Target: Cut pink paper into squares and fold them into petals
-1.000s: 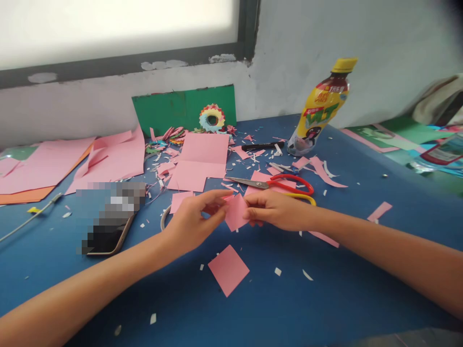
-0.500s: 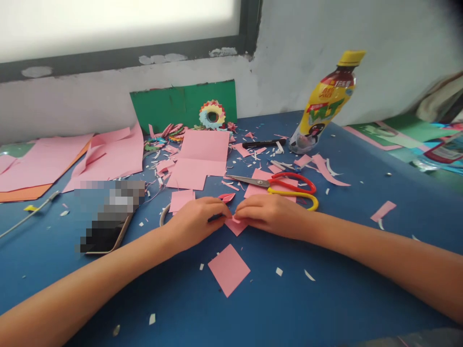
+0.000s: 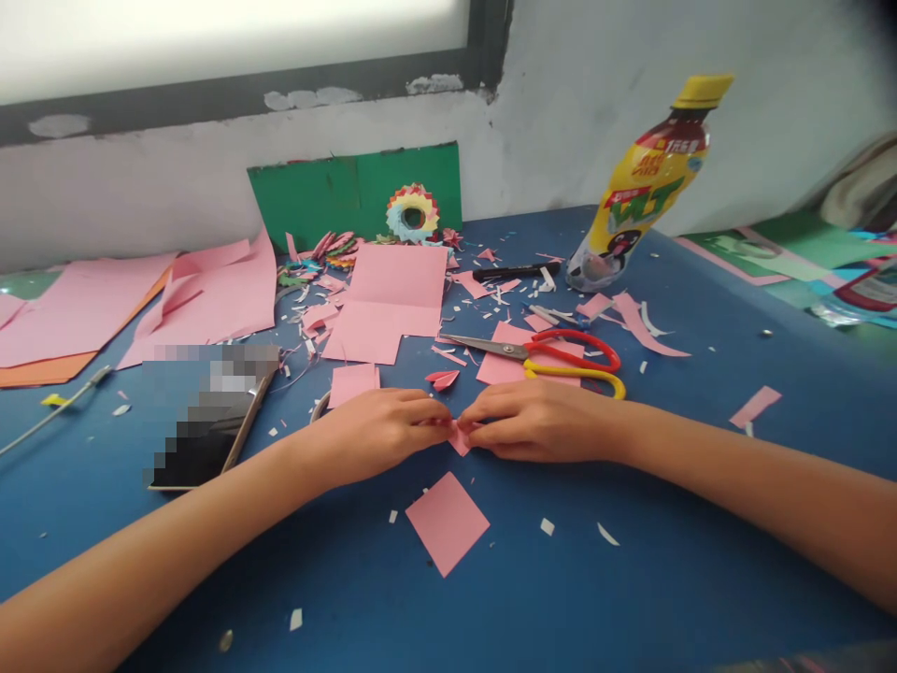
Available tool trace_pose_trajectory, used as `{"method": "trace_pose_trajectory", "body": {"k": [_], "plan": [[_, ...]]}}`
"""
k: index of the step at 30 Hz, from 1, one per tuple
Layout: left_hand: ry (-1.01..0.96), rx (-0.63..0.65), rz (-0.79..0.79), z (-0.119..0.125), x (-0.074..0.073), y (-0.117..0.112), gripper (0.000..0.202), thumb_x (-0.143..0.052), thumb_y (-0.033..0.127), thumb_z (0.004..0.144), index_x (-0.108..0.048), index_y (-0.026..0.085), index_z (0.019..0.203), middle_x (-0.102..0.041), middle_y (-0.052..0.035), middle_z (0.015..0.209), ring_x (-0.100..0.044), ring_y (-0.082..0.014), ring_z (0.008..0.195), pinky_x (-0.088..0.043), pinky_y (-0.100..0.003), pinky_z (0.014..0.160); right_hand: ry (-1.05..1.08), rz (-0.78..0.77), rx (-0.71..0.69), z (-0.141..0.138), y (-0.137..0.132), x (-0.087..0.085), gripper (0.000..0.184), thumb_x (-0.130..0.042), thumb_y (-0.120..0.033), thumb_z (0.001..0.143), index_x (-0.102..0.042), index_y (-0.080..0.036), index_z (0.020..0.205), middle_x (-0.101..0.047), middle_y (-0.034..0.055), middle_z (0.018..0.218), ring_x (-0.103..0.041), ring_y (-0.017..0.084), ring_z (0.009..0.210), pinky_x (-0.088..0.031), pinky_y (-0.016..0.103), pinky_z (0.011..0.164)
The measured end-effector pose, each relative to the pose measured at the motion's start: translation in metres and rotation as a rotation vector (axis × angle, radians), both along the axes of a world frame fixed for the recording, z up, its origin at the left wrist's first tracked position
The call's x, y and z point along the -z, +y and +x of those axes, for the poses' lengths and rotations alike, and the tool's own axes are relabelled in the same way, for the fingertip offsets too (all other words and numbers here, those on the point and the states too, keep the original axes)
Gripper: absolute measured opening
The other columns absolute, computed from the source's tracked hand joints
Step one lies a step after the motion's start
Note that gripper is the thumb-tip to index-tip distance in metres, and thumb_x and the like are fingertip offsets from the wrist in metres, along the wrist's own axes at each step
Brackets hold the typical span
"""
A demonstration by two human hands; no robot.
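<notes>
Between my fingertips is a small piece of pink paper [image 3: 461, 439], partly folded and largely covered by the fingers. My left hand [image 3: 389, 421] grips its left side, closed in a pinch. From the right, my right hand [image 3: 536, 418] pinches the other side of it. Just below lies a flat pink paper square [image 3: 447, 523], turned corner-up on the blue table [image 3: 505, 598]. A small folded pink paper piece [image 3: 442, 379] rests just beyond my fingers. Scissors [image 3: 519, 350] with one red and one yellow handle lie behind my right hand, partly over a pink sheet.
A phone [image 3: 217, 421] lies left of my left forearm. Larger pink sheets [image 3: 224, 290] sit at the far left. A tilted yellow-labelled bottle [image 3: 641, 192] and a black pen [image 3: 515, 272] are at the back. A folded paper ring [image 3: 413, 192] leans against a green board [image 3: 315, 201].
Both hands have drawn in on the small pink paper, and less of it shows between the fingers. The view has shifted slightly; the square and scissors stay in place.
</notes>
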State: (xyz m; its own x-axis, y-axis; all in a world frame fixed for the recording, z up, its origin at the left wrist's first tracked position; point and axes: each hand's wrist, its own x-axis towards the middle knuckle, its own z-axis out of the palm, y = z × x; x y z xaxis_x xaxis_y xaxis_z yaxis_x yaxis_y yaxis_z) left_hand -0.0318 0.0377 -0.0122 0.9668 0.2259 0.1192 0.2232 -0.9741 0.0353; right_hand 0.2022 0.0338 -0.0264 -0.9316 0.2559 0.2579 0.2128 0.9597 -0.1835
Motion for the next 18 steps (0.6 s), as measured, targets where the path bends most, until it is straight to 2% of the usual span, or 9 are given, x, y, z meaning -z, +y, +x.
{"method": "trace_pose_trajectory", "body": {"k": [6, 12, 18], "plan": [[0.109, -0.024, 0.041, 0.001, -0.004, -0.004, 0.03, -0.033, 0.014, 0.092, -0.06, 0.015, 0.104, -0.062, -0.0083, 0.104, -0.057, -0.0186, 0.091, -0.047, -0.028, 0.077, -0.006, -0.027, -0.003, -0.001, 0.001, -0.001, 0.024, -0.041, -0.017, 0.088, -0.064, -0.018, 0.096, -0.064, 0.0059, 0.104, -0.057, 0.014, 0.086, -0.045, 0.025, 0.075], [0.153, -0.041, 0.098, 0.003, -0.004, -0.009, 0.029, -0.032, 0.014, 0.093, -0.06, 0.014, 0.101, -0.062, -0.0085, 0.101, -0.058, -0.0187, 0.087, -0.047, -0.029, 0.072, -0.001, -0.008, -0.005, -0.001, 0.002, 0.0, 0.023, -0.042, -0.016, 0.088, -0.064, -0.017, 0.093, -0.064, 0.0059, 0.101, -0.057, 0.014, 0.086, -0.045, 0.025, 0.075], [0.152, 0.014, 0.202, 0.005, -0.004, -0.012, 0.029, -0.033, 0.011, 0.092, -0.061, 0.012, 0.097, -0.063, -0.0094, 0.099, -0.057, -0.0202, 0.09, -0.046, -0.031, 0.072, 0.003, 0.041, 0.0, -0.001, -0.001, -0.002, 0.024, -0.041, -0.017, 0.088, -0.065, -0.016, 0.095, -0.065, 0.0054, 0.1, -0.057, 0.014, 0.087, -0.045, 0.025, 0.075]]}}
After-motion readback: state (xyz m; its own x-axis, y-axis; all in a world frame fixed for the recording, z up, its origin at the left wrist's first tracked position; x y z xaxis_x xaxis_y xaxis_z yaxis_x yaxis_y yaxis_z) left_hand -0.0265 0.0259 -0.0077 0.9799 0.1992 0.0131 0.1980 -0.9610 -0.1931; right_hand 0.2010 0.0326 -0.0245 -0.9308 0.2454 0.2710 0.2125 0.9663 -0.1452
